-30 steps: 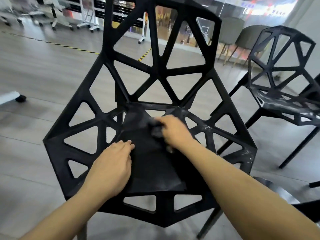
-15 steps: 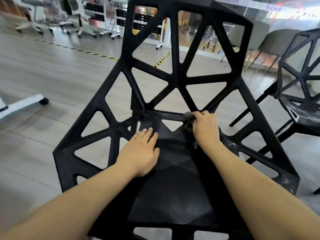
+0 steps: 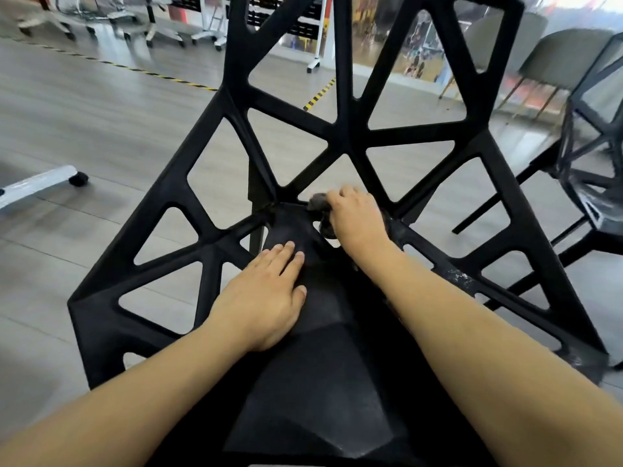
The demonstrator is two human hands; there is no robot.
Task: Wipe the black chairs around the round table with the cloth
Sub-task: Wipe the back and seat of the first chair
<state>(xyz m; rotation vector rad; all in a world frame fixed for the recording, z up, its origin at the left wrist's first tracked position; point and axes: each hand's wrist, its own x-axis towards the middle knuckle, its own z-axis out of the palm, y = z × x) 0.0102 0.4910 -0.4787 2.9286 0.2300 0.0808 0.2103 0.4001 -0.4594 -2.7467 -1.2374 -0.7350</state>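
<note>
**Chair, seat-to-back joint: wipe in hand**

Chair (image 3: 340,136): black, open lattice shell, fills the centre of the frame; solid seat panel in the lower middle.

Cloth (image 3: 318,203): dark, bunched, at the joint where seat meets back, just above centre. Only a corner shows past the knuckles.

Right hand (image 3: 357,217): fingers curled round the cloth, pressing it into the joint.

Left hand (image 3: 263,298): flat, fingers straight, resting on the seat panel just left of centre, holding nothing; apparently steadying the chair.

Second chair (image 3: 593,183): same pattern, right edge of the frame, pale scuffs on its seat; probably not yet wiped.

Method note: work the cloth along each strut from the joint outward, wrapping it round the edges of the openings. Keep the left hand braced so the shell does not tip.
</note>
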